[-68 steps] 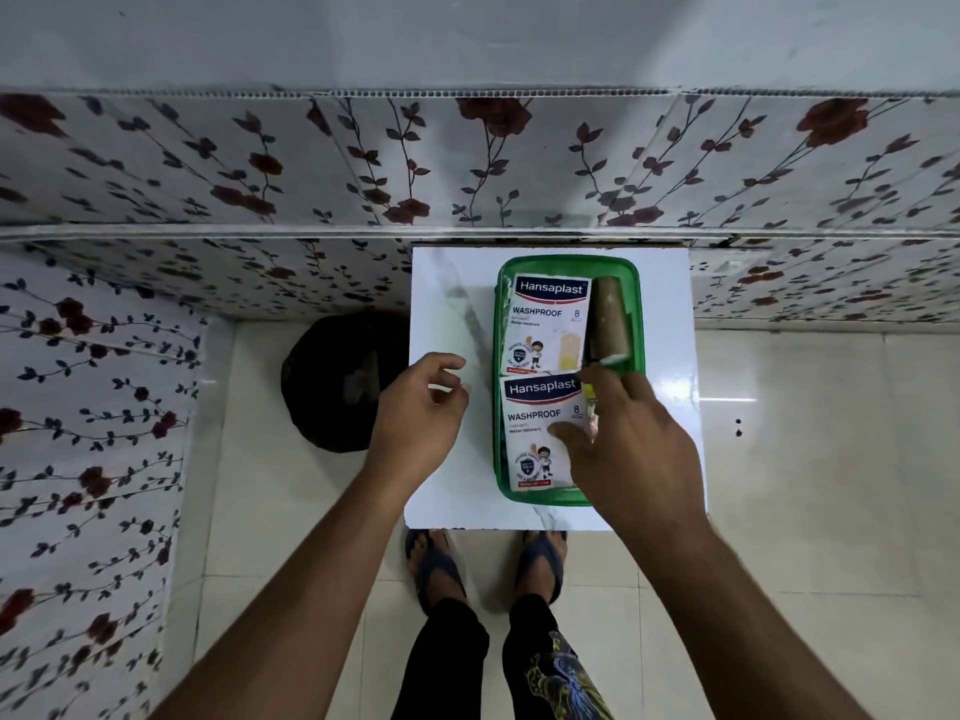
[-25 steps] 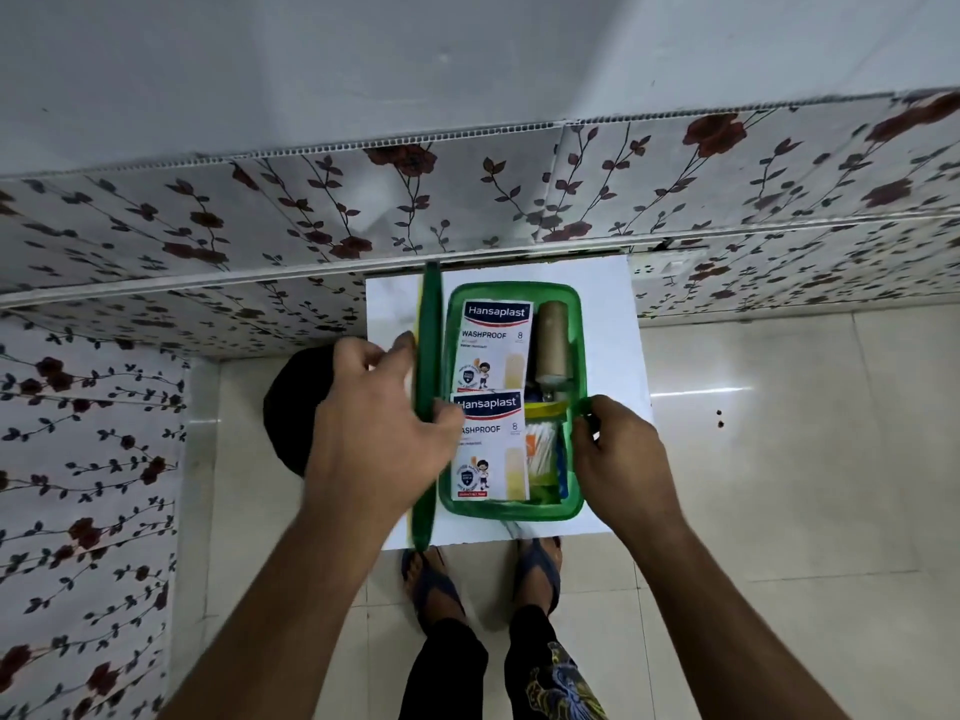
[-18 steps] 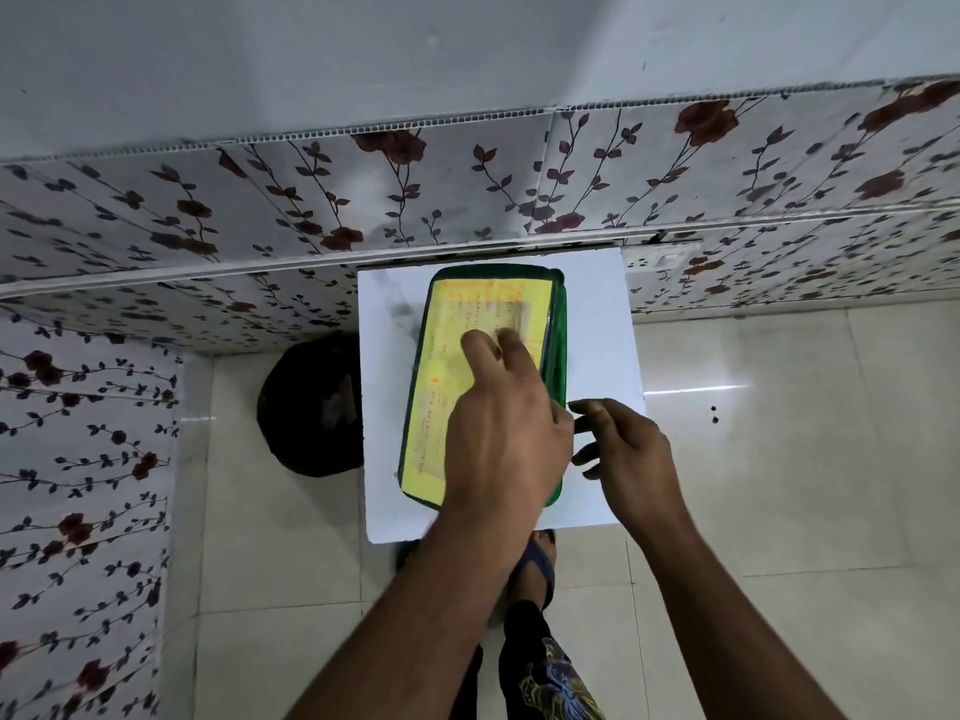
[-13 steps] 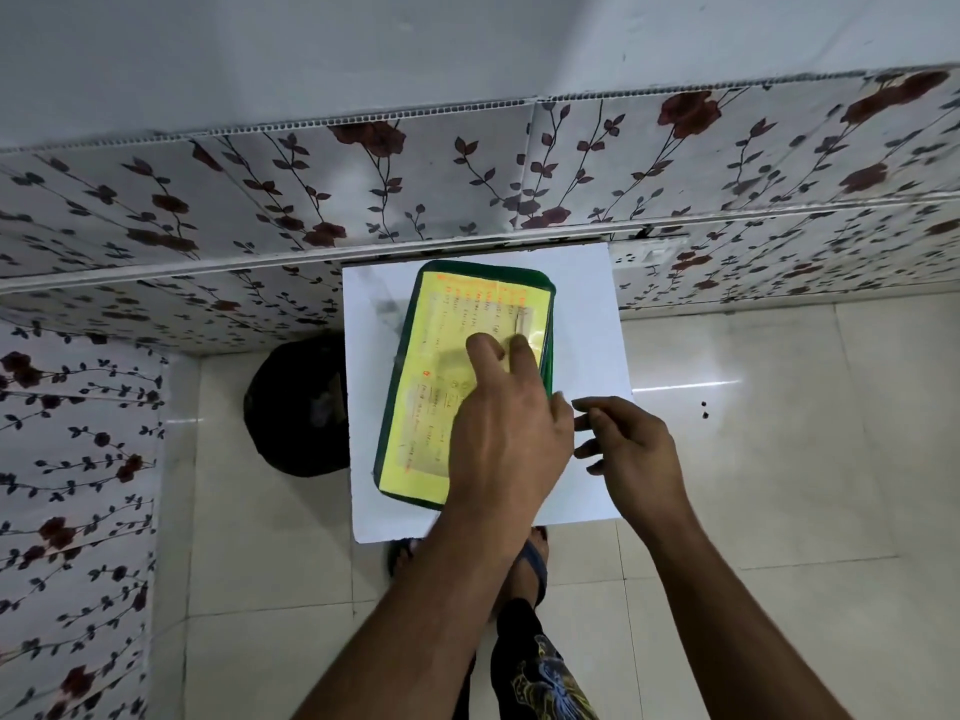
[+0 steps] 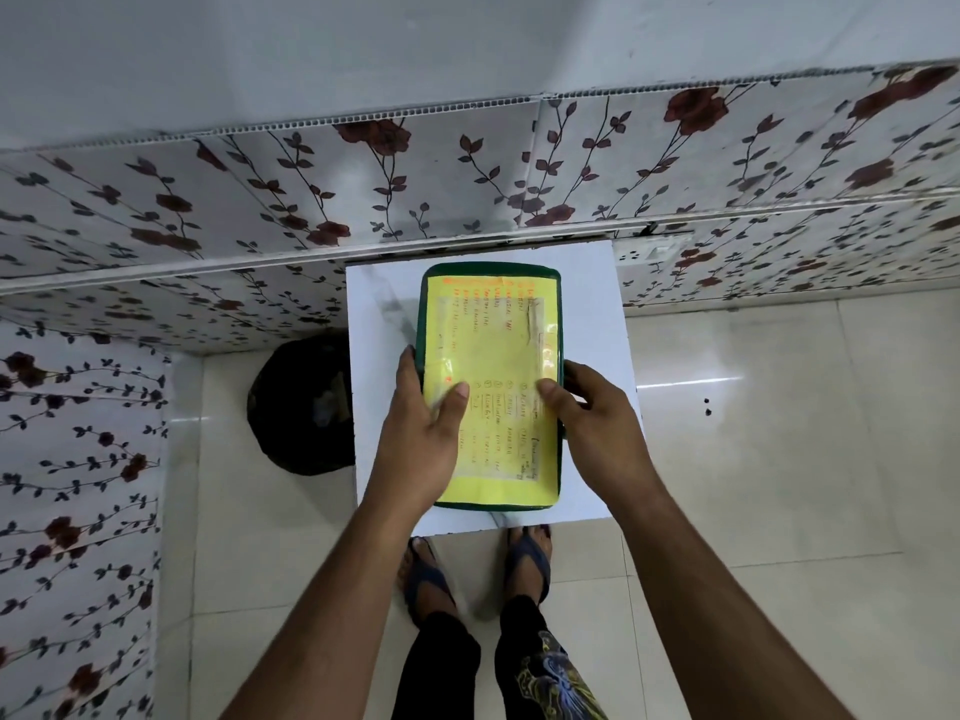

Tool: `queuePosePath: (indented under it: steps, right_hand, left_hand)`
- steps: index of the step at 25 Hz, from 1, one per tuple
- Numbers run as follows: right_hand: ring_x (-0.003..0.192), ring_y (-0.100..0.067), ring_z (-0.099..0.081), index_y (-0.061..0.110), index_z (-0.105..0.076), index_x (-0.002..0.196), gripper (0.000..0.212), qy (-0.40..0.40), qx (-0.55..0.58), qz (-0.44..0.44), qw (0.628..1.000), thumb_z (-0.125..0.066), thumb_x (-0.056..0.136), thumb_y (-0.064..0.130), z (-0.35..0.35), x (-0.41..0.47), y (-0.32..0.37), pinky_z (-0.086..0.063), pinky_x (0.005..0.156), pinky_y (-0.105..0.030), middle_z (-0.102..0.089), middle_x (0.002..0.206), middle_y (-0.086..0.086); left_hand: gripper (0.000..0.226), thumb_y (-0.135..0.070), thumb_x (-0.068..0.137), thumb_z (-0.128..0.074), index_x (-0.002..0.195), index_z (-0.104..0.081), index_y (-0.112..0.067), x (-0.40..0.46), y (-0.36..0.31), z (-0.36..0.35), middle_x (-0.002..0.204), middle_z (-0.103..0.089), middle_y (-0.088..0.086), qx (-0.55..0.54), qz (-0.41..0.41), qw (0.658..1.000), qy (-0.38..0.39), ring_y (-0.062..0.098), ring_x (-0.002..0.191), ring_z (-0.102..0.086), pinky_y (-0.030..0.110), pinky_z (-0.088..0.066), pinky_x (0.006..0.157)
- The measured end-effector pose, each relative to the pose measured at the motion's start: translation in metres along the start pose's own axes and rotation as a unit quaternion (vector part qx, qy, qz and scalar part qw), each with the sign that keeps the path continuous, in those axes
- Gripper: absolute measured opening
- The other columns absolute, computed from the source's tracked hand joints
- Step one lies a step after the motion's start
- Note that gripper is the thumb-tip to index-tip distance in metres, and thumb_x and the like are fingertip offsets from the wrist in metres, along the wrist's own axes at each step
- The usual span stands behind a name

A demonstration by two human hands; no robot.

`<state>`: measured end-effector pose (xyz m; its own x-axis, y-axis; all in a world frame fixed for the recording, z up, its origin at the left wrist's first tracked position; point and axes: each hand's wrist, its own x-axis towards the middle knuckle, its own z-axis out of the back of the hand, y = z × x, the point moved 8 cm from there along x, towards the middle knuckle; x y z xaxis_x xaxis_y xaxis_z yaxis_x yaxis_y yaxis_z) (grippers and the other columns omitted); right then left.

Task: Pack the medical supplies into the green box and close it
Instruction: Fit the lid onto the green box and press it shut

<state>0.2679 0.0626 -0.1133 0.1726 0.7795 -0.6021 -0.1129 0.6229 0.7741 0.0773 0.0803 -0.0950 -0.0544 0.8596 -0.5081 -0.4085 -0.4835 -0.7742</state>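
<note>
The green box [image 5: 491,272] lies on a small white table [image 5: 384,324], its lid down and covered by a yellow handwritten label [image 5: 493,345]. The supplies inside are hidden. My left hand [image 5: 421,433] grips the box's left edge, thumb pressed on the lid. My right hand [image 5: 592,423] clasps the right edge, thumb on the lid too. Both hands sit at the box's near half.
A black round object [image 5: 301,407] stands on the tiled floor left of the table. A floral-patterned wall ledge [image 5: 467,200] runs behind the table and along the left. My feet in sandals [image 5: 527,558] stand under the table's near edge.
The lid swung from open at the left down onto the box, hiding the plaster packs and roll. My left hand moved from the lid's top to its left edge; my right hand closed onto the right edge.
</note>
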Motion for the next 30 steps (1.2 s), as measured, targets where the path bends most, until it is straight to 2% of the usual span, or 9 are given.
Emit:
queuePosePath:
  steps: [2,5,7,10,12,14,17,26,30]
  right_hand:
    - [0.101,-0.010,-0.065,0.024,-0.058,0.129,0.034,-0.002,-0.012,0.000,1.000,-0.054,0.097,0.032,0.002,-0.001,0.002,-0.057,0.083,-0.033,-0.066,0.121,0.008]
    - [0.106,-0.010,-0.062,0.024,-0.055,0.132,0.038,-0.054,-0.008,0.024,0.998,-0.051,0.096,0.037,0.011,0.013,0.020,-0.053,0.081,-0.028,-0.064,0.122,0.005]
    - [0.108,-0.013,-0.062,0.024,-0.058,0.128,0.040,-0.081,0.036,0.030,0.996,-0.048,0.094,0.044,0.009,0.039,0.037,-0.052,0.089,-0.035,-0.065,0.120,0.004]
    - [0.095,-0.017,-0.066,0.020,-0.068,0.108,0.035,-0.068,0.067,0.018,0.995,-0.046,0.097,0.045,-0.008,0.070,0.058,-0.051,0.086,-0.036,-0.071,0.097,0.005]
    - [0.080,-0.020,-0.067,0.022,-0.068,0.088,0.034,-0.072,0.066,0.012,0.995,-0.045,0.098,0.044,-0.013,0.076,0.060,-0.051,0.078,-0.036,-0.068,0.078,0.005]
    - [0.069,-0.018,-0.062,0.024,-0.065,0.074,0.036,-0.080,0.075,0.023,0.994,-0.045,0.099,0.042,-0.014,0.075,0.060,-0.048,0.069,-0.033,-0.063,0.067,0.006]
    - [0.060,-0.015,-0.053,0.023,-0.059,0.064,0.040,-0.096,0.089,0.032,0.991,-0.047,0.099,0.038,-0.015,0.075,0.062,-0.042,0.063,-0.029,-0.056,0.057,0.008]
    - [0.064,-0.018,-0.056,0.012,-0.068,0.076,0.037,-0.111,0.070,0.016,0.991,-0.049,0.098,0.036,-0.012,0.082,0.061,-0.045,0.065,-0.030,-0.062,0.066,0.001]
    - [0.092,-0.015,-0.067,0.017,-0.071,0.107,0.032,-0.070,0.046,0.019,0.996,-0.053,0.095,0.040,-0.005,0.071,0.052,-0.051,0.082,-0.033,-0.073,0.098,0.004]
  left_hand:
    - [0.046,-0.038,0.097,-0.050,0.140,-0.033,-0.034,-0.004,-0.002,0.001,0.118,-0.056,-0.015,-0.011,0.008,1.000,-0.002,-0.003,0.092,-0.059,0.003,-0.043,0.059]
    - [0.048,-0.045,0.094,-0.053,0.138,-0.040,-0.032,0.018,-0.012,0.022,0.126,-0.058,-0.012,-0.053,0.012,0.997,-0.059,0.009,0.110,-0.059,0.020,-0.046,0.082]
    - [0.047,-0.048,0.095,-0.050,0.138,-0.043,-0.032,0.054,-0.024,0.028,0.131,-0.057,-0.009,-0.084,0.014,0.995,-0.056,0.009,0.114,-0.057,0.027,-0.043,0.090]
    - [0.034,-0.047,0.098,-0.043,0.115,-0.059,-0.023,0.089,-0.041,0.016,0.096,-0.064,-0.004,-0.101,0.019,0.995,-0.007,0.010,0.083,-0.059,0.027,-0.044,0.077]
    - [0.040,-0.048,0.098,-0.040,0.096,-0.058,-0.012,0.094,-0.040,0.010,0.080,-0.056,0.006,-0.111,0.019,0.994,-0.006,0.016,0.069,-0.051,0.028,-0.040,0.064]
    - [0.041,-0.048,0.099,-0.039,0.089,-0.053,-0.010,0.094,-0.033,0.011,0.077,-0.049,0.008,-0.118,0.017,0.993,-0.024,0.018,0.066,-0.043,0.027,-0.034,0.056]
    - [0.044,-0.048,0.098,-0.039,0.088,-0.050,-0.006,0.099,-0.030,0.013,0.077,-0.047,0.009,-0.126,0.016,0.991,-0.036,0.020,0.065,-0.040,0.030,-0.032,0.057]
    - [0.041,-0.043,0.099,-0.041,0.096,-0.056,-0.005,0.104,-0.030,0.011,0.078,-0.050,0.010,-0.134,0.003,0.990,-0.041,0.021,0.068,-0.042,0.033,-0.032,0.061]
    - [0.028,-0.044,0.097,-0.047,0.111,-0.060,-0.024,0.083,-0.022,0.026,0.095,-0.062,0.002,-0.130,0.029,0.989,-0.069,0.018,0.083,-0.058,0.032,-0.045,0.072]
